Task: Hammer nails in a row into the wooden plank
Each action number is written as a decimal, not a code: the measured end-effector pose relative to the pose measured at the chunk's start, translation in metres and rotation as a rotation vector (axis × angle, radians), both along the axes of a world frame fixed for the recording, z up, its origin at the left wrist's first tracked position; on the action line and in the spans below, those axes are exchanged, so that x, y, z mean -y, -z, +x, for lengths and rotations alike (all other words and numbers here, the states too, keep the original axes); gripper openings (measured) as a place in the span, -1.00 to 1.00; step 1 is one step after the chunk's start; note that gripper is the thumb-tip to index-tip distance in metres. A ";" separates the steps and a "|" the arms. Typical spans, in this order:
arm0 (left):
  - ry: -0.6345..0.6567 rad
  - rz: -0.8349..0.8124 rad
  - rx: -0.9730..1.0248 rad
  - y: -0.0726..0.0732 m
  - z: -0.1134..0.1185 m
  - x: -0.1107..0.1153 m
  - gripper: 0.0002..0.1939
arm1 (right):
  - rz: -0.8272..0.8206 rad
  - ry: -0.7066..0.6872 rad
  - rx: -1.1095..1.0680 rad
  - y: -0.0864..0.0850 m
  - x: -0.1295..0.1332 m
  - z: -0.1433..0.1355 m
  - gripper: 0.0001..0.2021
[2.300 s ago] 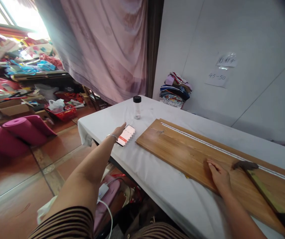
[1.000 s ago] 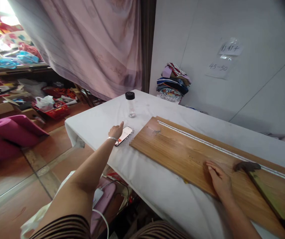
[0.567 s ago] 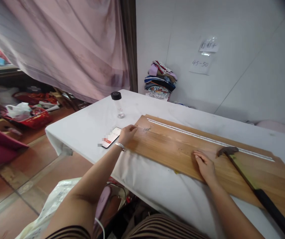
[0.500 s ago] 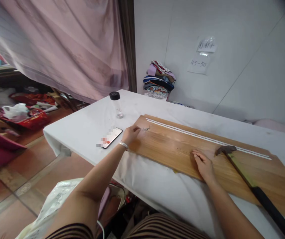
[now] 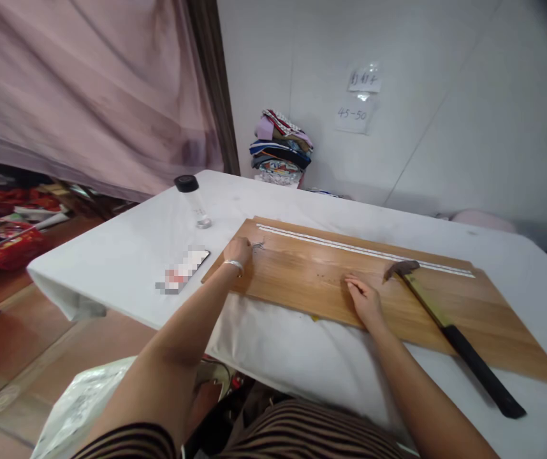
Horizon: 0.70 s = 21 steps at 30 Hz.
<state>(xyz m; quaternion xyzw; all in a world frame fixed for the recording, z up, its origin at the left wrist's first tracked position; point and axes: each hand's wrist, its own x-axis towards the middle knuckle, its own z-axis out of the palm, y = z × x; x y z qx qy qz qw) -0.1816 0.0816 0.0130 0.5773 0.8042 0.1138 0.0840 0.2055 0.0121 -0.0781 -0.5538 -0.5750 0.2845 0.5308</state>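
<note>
A wooden board (image 5: pixel 292 280) lies on the white-covered table. At its left end is a small pile of nails (image 5: pixel 258 245). My left hand (image 5: pixel 238 250) is beside the pile, its fingers drawn together; what they hold, if anything, is hidden. Near the board's middle rests my right hand (image 5: pixel 365 302), fingers curled and pressed together, their contents too small to make out. Just left of these fingertips runs a row of small dark marks (image 5: pixel 328 278). To the right lies a claw hammer (image 5: pixel 426 303), its head on the board and its black grip over the front edge.
Along the board's far side runs a white strip (image 5: pixel 364 248) with markings. A phone (image 5: pixel 192 271) and a clear bottle with a black lid (image 5: pixel 197 207) are on the table's left. Folded clothes (image 5: pixel 280 150) are stacked by the wall.
The view has turned to the right, so everything appears shifted left. My left hand remains by the nails with its fingers closed in; my right hand keeps its place on the board.
</note>
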 end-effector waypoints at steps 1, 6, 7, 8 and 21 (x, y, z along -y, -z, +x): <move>-0.021 -0.038 -0.015 -0.001 0.000 -0.001 -0.70 | 0.000 -0.012 0.000 -0.001 0.000 -0.001 -0.61; 0.025 -0.094 -0.125 -0.002 -0.003 -0.003 -0.66 | 0.002 -0.040 -0.008 -0.002 -0.002 -0.002 -0.68; 0.044 -0.101 -0.145 -0.002 -0.004 -0.002 -0.66 | 0.000 -0.032 -0.019 -0.002 -0.002 -0.003 -0.69; 0.060 -0.102 -0.160 -0.002 -0.005 -0.001 -0.66 | -0.005 -0.030 -0.028 -0.002 -0.003 -0.003 -0.72; 0.221 -0.184 -0.218 -0.008 -0.022 0.021 -0.69 | -0.038 0.077 -0.447 -0.010 -0.004 0.000 -0.81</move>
